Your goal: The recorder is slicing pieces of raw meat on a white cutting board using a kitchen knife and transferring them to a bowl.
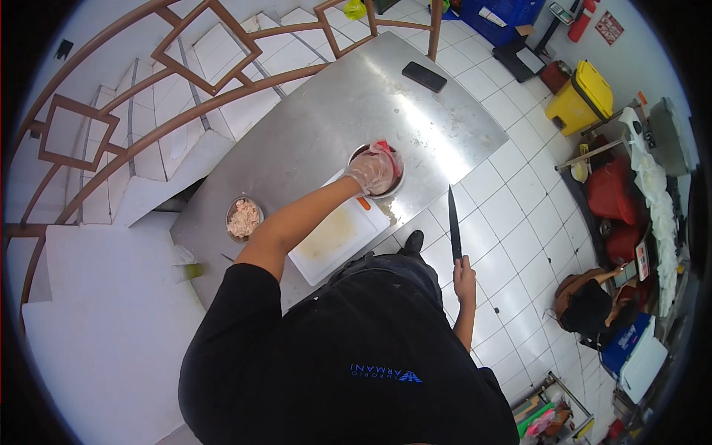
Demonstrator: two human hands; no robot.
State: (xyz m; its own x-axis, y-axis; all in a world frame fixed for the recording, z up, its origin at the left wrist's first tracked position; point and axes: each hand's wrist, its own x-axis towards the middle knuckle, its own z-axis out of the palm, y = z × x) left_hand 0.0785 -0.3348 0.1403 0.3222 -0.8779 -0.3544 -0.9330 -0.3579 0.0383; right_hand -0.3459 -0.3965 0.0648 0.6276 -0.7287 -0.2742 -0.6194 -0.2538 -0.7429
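Observation:
My left hand (375, 170), in a clear plastic glove, reaches into a round metal bowl (401, 186). Something bright red (382, 146) shows at its fingers; whether it is gripped is hidden. My right hand (465, 278), which looks bare, is closed round the handle of a long dark-bladed knife (455, 222), held out beyond the table edge with its tip away from me. Below the bowl lies a white cutting board (325, 242) with a stained middle and an orange corner piece (364, 203). To the left, a bowl (243, 219) holds pale pink, chopped-looking food.
The steel table (311, 119) has a black phone (424, 77) near its far end and a cup with green contents (187, 272) at the left. A brown railing (233, 92) borders the stairs. At right are a yellow bin (581, 100) and another person (587, 306).

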